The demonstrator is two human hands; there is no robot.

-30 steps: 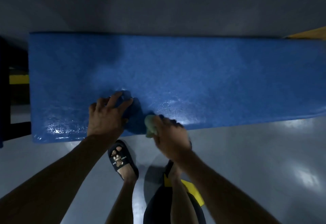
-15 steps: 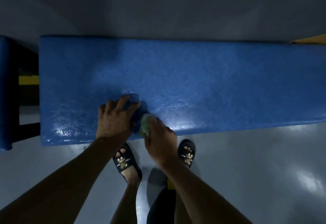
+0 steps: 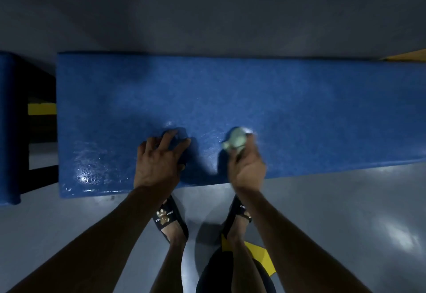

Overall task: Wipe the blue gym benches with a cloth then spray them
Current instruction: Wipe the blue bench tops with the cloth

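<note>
A long blue gym bench (image 3: 299, 108) runs across the view, its near left part wet and shiny. My left hand (image 3: 159, 161) rests on the bench near its front edge, fingers curled over a dark blue cloth (image 3: 177, 137) bunched under the fingertips. My right hand (image 3: 249, 168) grips a small pale green spray bottle (image 3: 235, 141), whose head points away from me over the bench top. A bright wet spot lies just beyond the bottle. The bottle's body is hidden inside my hand.
A second blue bench (image 3: 7, 131) ends at the far left, with a dark frame and a yellow bar (image 3: 41, 109) in the gap. My feet in black sandals (image 3: 169, 217) stand on the grey floor close to the bench. A yellow floor mark (image 3: 260, 255) lies by my right foot.
My right hand has moved the spray bottle to the right and farther onto the bench, away from my left hand. My left hand stays on the cloth.
</note>
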